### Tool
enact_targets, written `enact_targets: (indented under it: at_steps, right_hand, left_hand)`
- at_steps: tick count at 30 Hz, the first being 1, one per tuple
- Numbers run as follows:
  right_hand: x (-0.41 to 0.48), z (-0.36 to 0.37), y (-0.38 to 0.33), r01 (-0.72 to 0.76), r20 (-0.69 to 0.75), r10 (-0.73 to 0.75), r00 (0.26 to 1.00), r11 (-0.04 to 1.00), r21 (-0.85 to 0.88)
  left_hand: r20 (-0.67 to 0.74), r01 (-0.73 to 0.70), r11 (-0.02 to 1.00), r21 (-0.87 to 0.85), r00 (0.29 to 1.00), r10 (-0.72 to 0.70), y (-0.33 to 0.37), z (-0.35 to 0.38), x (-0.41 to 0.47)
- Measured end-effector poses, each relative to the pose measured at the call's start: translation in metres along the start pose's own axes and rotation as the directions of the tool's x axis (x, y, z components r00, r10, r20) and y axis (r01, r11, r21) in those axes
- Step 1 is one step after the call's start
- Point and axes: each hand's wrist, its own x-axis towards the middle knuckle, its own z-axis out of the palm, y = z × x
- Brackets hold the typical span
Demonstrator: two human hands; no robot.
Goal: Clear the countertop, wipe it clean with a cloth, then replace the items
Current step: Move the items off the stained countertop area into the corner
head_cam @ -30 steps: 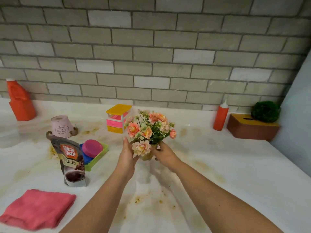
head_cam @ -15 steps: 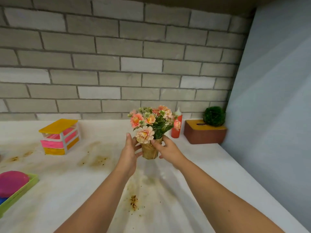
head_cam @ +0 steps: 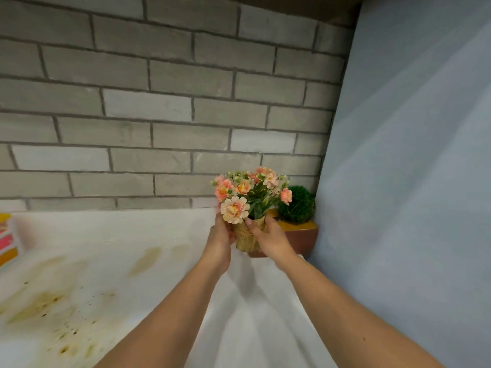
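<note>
1. Flowers [head_cam: 248, 191] right in the middle of the view: pink and peach blooms over green leaves, standing upright in a small straw-coloured pot [head_cam: 248, 239].
2. Left hand [head_cam: 218, 244] is on the pot's left side, fingers curled in against it just under the lowest bloom.
3. Right hand [head_cam: 269, 241] takes the other side, with the thumb laid across the front of the pot and the fingers wrapped behind. So it's a two-handed grip, one hand on each flank.
4. And where is the pot? It's at the far right end of the counter [head_cam: 148, 235], just in front of a brown box [head_cam: 308, 236]. I cannot tell whether its base touches the counter, because the hands and the box edge mask the bottom.
5. A green ball [head_cam: 299, 205] sits on top of the box, close behind the flowers, in the corner where the grey brick wall [head_cam: 159, 115] meets the pale blue wall [head_cam: 411, 155].
6. Over on the left, brown and yellow stains [head_cam: 39, 304] are spattered across the white counter, well apart from the pot.
7. At the far left edge there's a sliver of a striped box [head_cam: 6, 240] in yellow, pink and orange, cut off by the frame.
</note>
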Motion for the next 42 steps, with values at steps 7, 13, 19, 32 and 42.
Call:
enact_targets:
  at_steps: [7,13,19,32,42]
  right_hand:
    - [0.051,-0.024,0.029,-0.006,-0.100,0.009,0.995,1.000,0.026]
    - [0.090,-0.026,0.047,-0.041,-0.133,0.041,0.990,0.999,0.009]
    - [0.119,-0.024,0.056,-0.061,-0.181,0.057,0.982,0.998,-0.016]
    - [0.097,-0.015,0.051,-0.071,-0.153,0.055,0.987,0.992,-0.104]
    - [0.057,0.002,0.024,-0.310,-0.017,0.309,0.951,0.949,-0.059]
  left_hand:
    - [0.091,0.028,0.995,-0.101,0.996,-0.019,-0.014,0.038,0.054]
    - [0.053,0.092,0.980,-0.179,0.995,-0.084,-0.030,0.048,0.098]
    - [0.016,0.091,0.981,-0.172,0.996,-0.090,-0.035,0.054,0.123]
    - [0.017,0.073,0.992,-0.107,0.997,-0.072,-0.039,0.041,0.110]
    - [-0.166,0.102,0.994,0.029,0.981,-0.096,-0.017,-0.005,0.064]
